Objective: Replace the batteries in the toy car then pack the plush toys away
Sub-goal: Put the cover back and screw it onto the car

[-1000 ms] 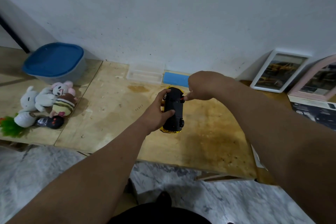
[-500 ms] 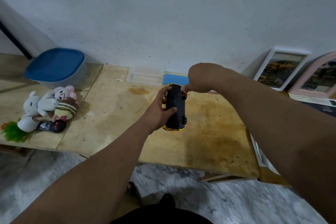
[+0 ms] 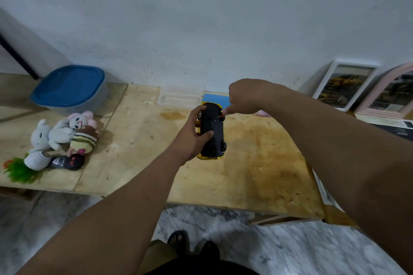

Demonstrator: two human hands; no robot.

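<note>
I hold the one toy car [image 3: 212, 131] upside down above the middle of the wooden table [image 3: 257, 163], its black underside facing me and the yellow body showing at both ends. My left hand [image 3: 192, 136] grips it from the left side, thumb curled across the black base and the fingers wrapped round the far side. My right hand [image 3: 243, 96] is bunched over the car's far end, fingertips pinching at something small and red by the upper right wheel; I cannot tell what it is.

Off to the left on the table lies a heap of plush toys [image 3: 62, 136]: I count a grey one, a pink-and-white one, a brown striped one, a white one and a dark one, five in all, with a green tuft beside them. Behind them sits one tub with a blue lid [image 3: 69, 87]. One clear tray [image 3: 178, 96] lies against the wall past the car. Two picture frames [image 3: 344, 85] lean at the right.
</note>
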